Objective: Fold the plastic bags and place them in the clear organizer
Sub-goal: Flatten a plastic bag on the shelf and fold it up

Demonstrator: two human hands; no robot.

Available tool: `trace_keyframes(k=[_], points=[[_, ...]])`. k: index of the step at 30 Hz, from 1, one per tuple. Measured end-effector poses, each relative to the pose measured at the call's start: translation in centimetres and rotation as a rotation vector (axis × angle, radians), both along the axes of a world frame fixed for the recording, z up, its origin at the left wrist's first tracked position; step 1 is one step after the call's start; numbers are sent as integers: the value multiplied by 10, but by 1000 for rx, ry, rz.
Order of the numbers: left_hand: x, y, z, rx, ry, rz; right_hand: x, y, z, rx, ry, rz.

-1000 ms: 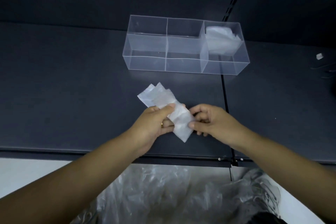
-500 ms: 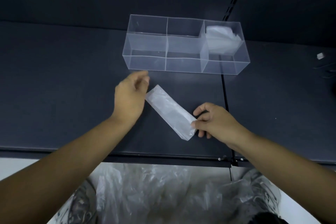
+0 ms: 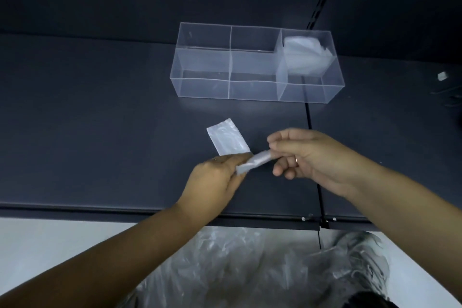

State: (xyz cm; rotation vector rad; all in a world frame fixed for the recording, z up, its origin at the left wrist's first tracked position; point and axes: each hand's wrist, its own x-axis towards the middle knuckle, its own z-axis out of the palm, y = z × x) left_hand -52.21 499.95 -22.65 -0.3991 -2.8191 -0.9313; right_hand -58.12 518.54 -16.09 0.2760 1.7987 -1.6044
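- Now, the left hand [image 3: 217, 179] is clamped on the plastic bag [image 3: 228, 139]. Its thumb and fingers pinch the strip where it bends up off the dark surface [image 3: 100, 132].
- The bag is a narrow folded strip. Its far half lies flat on the surface, well short of the organizer, and its near end is raised between the two hands.
- The clear organizer [image 3: 203, 87] stands farther back on the surface. Its left and middle compartments look bare.
- The right hand [image 3: 308, 157] pinches the raised end between thumb and forefinger, the other fingers loosely curled beneath. The two hands are close together, joined only by the strip.
- Folded bags [image 3: 306, 56] already sit in the rear right-end compartment.
- Below the surface's front edge lies a heap of loose bags [image 3: 250, 270], so the task looks far from done.
- The step in hand appears to be folding the strip shorter. The next move likely calls for laying the raised end over the flat half, edges matched, and pressing the crease down, since slick film tends to spring open.
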Motion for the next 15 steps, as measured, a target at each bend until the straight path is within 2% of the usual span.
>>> trace_keyframes(k=[2,4,8,15], points=[[-5,-5,2,136,-133,110,-8,-1,3,120,197,47],[-13,-10,3,387,-321,222,-14,-5,-3,231,338,109],[-29,-11,7,879,-632,393,-14,-22,-31,196,290,207],[-38,-17,10,1063,-752,463,-23,-40,-53,334,396,123]])
